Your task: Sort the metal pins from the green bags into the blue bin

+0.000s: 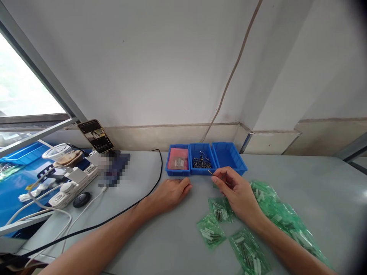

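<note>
My right hand (pixel 235 193) pinches a small metal screw (pixel 210 172) between thumb and fingertips, at the front edge of the blue bins. Beside it, my left hand (pixel 171 194) rests on the table with its fingers curled under; anything inside is hidden. The middle blue bin (pixel 195 146) contains many loose dark screws (pixel 202 162). In the left blue bin (pixel 177 173) lies a pink packet (pixel 178 157), while the right blue bin (pixel 228 153) shows a bare bottom. Small green bags with metal and white pieces (pixel 212 231) lie in front of and below my right hand.
A heap of green bags (pixel 286 217) lies right of my right forearm. A black cable (pixel 129 208) crosses the table under my left forearm. Left stand a lit phone (pixel 96 136), a power strip (pixel 76 185) with white cords and a round black object (pixel 82 199). Behind rises a wall.
</note>
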A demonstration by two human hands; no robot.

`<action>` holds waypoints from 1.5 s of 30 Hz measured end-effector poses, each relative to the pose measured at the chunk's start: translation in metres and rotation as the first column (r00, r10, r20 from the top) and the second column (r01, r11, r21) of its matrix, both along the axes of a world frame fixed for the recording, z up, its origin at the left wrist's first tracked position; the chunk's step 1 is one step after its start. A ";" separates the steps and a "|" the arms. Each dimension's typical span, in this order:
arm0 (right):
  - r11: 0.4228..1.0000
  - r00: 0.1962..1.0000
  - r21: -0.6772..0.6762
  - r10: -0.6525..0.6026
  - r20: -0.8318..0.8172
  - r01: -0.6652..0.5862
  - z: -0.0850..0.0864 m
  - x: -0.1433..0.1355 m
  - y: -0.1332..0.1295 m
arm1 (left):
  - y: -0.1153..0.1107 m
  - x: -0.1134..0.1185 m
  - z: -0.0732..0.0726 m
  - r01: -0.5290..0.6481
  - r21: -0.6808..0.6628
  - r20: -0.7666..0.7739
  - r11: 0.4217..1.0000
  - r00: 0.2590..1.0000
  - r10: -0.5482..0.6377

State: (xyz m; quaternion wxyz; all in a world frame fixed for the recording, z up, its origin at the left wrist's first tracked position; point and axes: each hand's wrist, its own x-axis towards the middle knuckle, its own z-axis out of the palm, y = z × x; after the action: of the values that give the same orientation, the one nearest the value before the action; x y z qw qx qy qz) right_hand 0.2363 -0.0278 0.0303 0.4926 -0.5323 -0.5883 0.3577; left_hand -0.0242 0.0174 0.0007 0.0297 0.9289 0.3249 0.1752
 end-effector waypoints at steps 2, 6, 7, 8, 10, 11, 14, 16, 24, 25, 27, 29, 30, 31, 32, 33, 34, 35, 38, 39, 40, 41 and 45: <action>0.999 0.998 -0.049 0.020 -0.061 -0.023 0.001 0.000 0.001 | 0.000 0.001 0.000 0.008 0.024 -0.006 1.000 1.000 -0.008; 0.994 0.985 -0.098 0.022 -0.172 -0.040 0.004 0.000 0.001 | -0.001 0.002 0.001 0.026 0.086 -0.033 0.996 0.999 -0.023; 0.994 0.982 -0.104 0.015 -0.190 -0.036 0.004 0.000 0.001 | -0.002 0.003 0.001 0.031 0.094 -0.040 0.995 0.999 -0.027; 0.993 0.979 -0.110 0.009 -0.203 -0.032 0.004 0.000 0.001 | -0.002 0.003 0.001 0.036 0.096 -0.044 0.995 0.999 -0.031; 0.993 0.975 -0.114 0.003 -0.220 -0.028 0.005 0.000 0.001 | -0.001 0.003 0.001 0.043 0.084 -0.038 0.996 0.998 -0.039; 0.993 0.975 -0.111 0.003 -0.224 -0.028 0.005 0.000 0.001 | -0.001 0.003 0.000 0.043 0.073 -0.027 0.996 0.999 -0.041; 0.994 0.975 -0.109 -0.004 -0.223 -0.021 0.007 -0.001 0.000 | 0.000 0.001 -0.002 0.040 0.040 0.014 0.998 0.999 -0.041; 0.993 0.976 -0.115 -0.011 -0.215 -0.014 0.008 -0.001 0.000 | 0.000 0.000 -0.004 0.043 0.028 0.031 0.999 0.999 -0.043; 0.993 0.969 -0.112 -0.002 -0.247 -0.027 0.006 0.000 0.000 | -0.001 0.000 -0.002 0.013 0.036 0.023 0.999 1.000 -0.014; 0.993 0.969 -0.111 0.000 -0.248 -0.029 0.005 0.000 0.000 | -0.002 0.000 -0.002 0.010 0.035 0.025 0.999 1.000 -0.011; 0.993 0.970 -0.114 0.003 -0.245 -0.032 0.004 0.001 0.000 | -0.002 0.000 -0.001 0.003 0.028 0.027 1.000 1.000 -0.004; 0.992 0.972 -0.121 0.003 -0.235 -0.032 0.004 0.001 0.001 | -0.003 0.000 0.000 -0.008 0.024 0.031 1.000 1.000 0.007; 0.992 0.973 -0.122 0.004 -0.231 -0.032 0.004 0.002 0.001 | -0.003 -0.001 0.000 -0.013 0.022 0.033 1.000 0.999 0.012; 0.992 0.974 -0.121 0.004 -0.226 -0.032 0.004 0.002 0.000 | -0.004 -0.001 0.001 -0.016 0.019 0.035 1.000 0.999 0.015; 0.992 0.975 -0.119 0.007 -0.224 -0.034 0.005 0.002 0.000 | -0.004 -0.001 0.001 -0.017 0.016 0.037 1.000 0.999 0.016; 0.993 0.975 -0.116 0.008 -0.222 -0.035 0.005 0.002 0.000 | -0.004 -0.001 0.001 -0.019 0.014 0.039 1.000 0.999 0.018; 0.993 0.975 -0.115 0.008 -0.221 -0.034 0.006 0.002 0.000 | -0.004 -0.001 0.001 -0.022 0.012 0.039 1.000 0.999 0.022; 0.993 0.975 -0.115 0.006 -0.220 -0.032 0.006 0.002 0.000 | -0.004 -0.001 0.001 -0.026 0.009 0.039 1.000 0.999 0.026; 0.993 0.975 -0.111 -0.002 -0.223 -0.024 0.007 0.001 0.000 | -0.003 -0.002 0.000 -0.030 0.005 0.037 1.000 0.999 0.030; 0.994 0.974 -0.110 -0.004 -0.226 -0.021 0.008 0.001 0.000 | -0.003 -0.002 -0.001 -0.028 0.005 0.039 1.000 0.999 0.027; 0.994 0.973 -0.108 -0.005 -0.231 -0.020 0.008 0.001 0.000 | -0.003 -0.002 -0.001 -0.026 0.006 0.042 1.000 0.999 0.025; 0.994 0.972 -0.106 -0.007 -0.235 -0.019 0.008 0.001 0.000 | -0.003 -0.002 -0.002 -0.026 0.010 0.046 1.000 0.999 0.026; 0.994 0.971 -0.103 -0.006 -0.239 -0.019 0.007 0.002 0.001 | -0.002 -0.003 -0.004 -0.034 0.022 0.057 0.999 0.998 0.033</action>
State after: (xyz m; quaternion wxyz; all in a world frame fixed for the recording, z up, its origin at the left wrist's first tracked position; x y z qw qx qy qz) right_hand 0.2382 -0.0270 0.0370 0.5301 -0.5085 -0.5069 0.4510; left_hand -0.0271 0.0155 -0.0036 0.0250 0.9183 0.3374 0.2057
